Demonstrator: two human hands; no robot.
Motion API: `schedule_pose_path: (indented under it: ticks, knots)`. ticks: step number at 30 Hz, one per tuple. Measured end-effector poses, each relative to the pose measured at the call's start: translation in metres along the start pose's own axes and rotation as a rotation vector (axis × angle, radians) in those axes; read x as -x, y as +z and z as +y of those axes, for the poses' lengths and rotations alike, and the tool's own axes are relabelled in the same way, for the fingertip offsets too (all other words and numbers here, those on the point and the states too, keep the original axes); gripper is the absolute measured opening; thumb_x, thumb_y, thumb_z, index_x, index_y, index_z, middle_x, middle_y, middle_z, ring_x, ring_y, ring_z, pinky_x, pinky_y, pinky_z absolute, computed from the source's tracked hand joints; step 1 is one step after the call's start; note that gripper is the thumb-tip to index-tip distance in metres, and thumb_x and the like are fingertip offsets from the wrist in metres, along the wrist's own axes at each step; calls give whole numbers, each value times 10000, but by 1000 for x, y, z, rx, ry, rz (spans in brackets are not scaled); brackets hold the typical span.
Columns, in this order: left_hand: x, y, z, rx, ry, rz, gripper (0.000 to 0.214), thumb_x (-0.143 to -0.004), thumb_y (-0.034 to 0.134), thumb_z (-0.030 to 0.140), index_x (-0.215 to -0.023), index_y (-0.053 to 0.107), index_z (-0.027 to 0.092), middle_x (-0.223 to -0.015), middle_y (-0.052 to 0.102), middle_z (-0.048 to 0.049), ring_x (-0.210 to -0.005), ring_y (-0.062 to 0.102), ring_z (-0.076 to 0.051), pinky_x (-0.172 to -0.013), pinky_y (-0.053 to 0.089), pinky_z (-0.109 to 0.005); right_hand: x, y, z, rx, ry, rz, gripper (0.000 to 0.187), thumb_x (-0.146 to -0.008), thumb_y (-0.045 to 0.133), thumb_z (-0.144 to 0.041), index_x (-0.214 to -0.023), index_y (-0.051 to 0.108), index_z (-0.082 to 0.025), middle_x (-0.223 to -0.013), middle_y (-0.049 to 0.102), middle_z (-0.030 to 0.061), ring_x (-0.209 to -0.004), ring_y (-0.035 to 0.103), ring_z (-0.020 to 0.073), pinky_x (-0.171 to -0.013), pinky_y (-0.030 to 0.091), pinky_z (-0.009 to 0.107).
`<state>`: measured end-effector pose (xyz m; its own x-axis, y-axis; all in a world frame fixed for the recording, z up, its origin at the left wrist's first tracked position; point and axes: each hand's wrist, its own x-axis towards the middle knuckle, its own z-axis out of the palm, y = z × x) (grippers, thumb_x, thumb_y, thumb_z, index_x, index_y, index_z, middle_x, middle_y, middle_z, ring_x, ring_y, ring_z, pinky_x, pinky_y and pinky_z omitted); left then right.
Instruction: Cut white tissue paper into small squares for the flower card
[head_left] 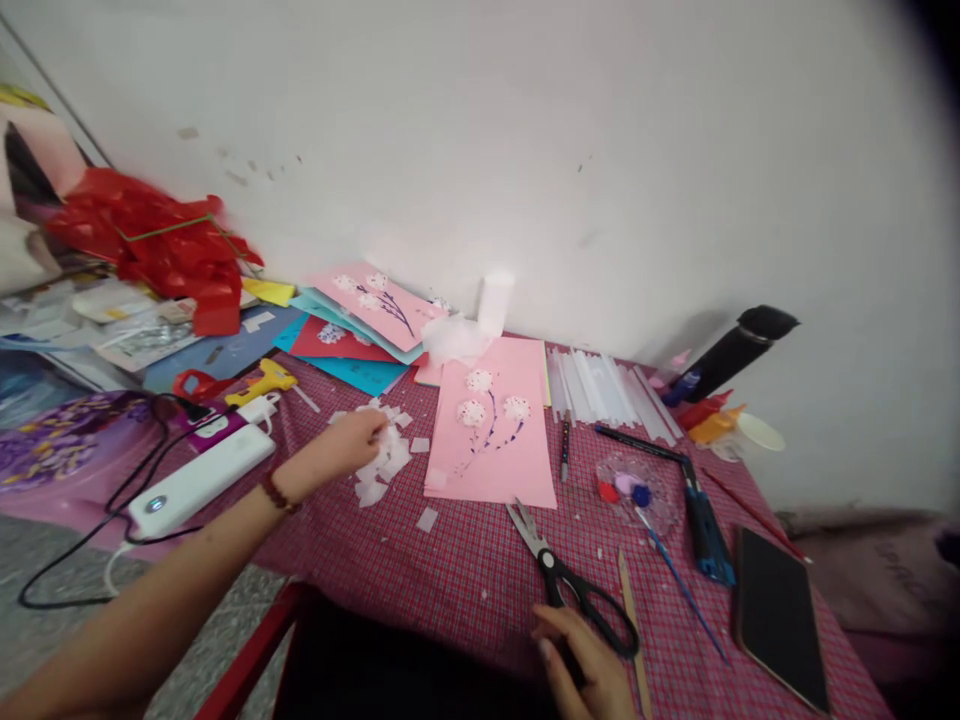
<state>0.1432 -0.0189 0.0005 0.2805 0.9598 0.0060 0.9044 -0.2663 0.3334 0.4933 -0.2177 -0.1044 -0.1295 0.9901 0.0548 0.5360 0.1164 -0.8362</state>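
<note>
My left hand reaches over a heap of white paper scraps with its fingers curled together. Whatever may be between those fingertips is hidden. At the table's front edge, my right hand is curled beside the black-handled scissors, thumb and fingers around something dark that I cannot make out. The scissors lie slightly spread, tips at the lower edge of a pink sheet. That sheet bears three white, speckled flower heads on dark painted stems.
Left stand a yellow glue gun and a white power strip with cables. Behind lie more flower cards and white fluff. To the right are glue sticks, a paint palette, a utility knife and a black phone-like slab.
</note>
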Motion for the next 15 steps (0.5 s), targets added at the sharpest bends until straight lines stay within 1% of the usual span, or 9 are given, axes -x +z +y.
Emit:
schedule_pose_path:
  ticks: [2,3,5,8,11,13,15]
  knots:
    - [-4,-1,-3,-5,17,24,192,-691,495,81,-800,595,204,-869,617,-90,-895,569,-271,-799,412,-371,-1,-1,3,30,-14,7,243,-917,534,-325,-1099,674,-245,-932,729,86,-881,701,255,-806,559,340]
    - [-5,3,-1,-3,40,20,209,-695,516,93,-848,608,203,-913,621,-95,-941,562,-273,-832,410,-375,-2,-1,4,51,-29,12,238,-914,541,-316,-1096,677,-243,-930,733,84,-872,707,252,-796,566,331]
    - [-7,18,10,2,108,-15,215,-707,550,132,-895,623,209,-951,627,-91,-973,555,-264,-866,411,-371,-4,-1,6,97,-82,23,230,-911,550,-293,-1094,680,-242,-929,742,77,-867,717,243,-772,581,305]
    - [-13,47,30,-6,220,-95,164,-709,562,162,-852,634,197,-929,632,-79,-924,561,-245,-837,423,-356,-6,0,6,164,-191,94,233,-916,539,-263,-1103,675,-234,-964,751,75,-875,728,223,-755,593,262]
    - [-20,67,42,-25,263,-150,116,-693,536,120,-752,616,178,-849,633,-72,-826,565,-224,-753,428,-331,-5,2,8,250,-278,157,232,-914,537,-244,-1098,675,-216,-1002,752,81,-902,732,210,-765,593,230]
    - [-24,70,43,-41,251,-175,111,-689,518,98,-672,592,178,-765,627,-51,-738,561,-196,-681,418,-300,-4,3,11,293,-297,191,227,-907,549,-249,-1089,678,-208,-991,756,80,-892,736,206,-769,592,222]
    - [-26,62,40,-63,222,-186,121,-695,517,100,-628,578,181,-702,619,-29,-673,552,-172,-631,403,-275,-3,3,14,314,-303,209,227,-903,553,-258,-1083,682,-204,-960,761,74,-862,742,200,-764,594,219]
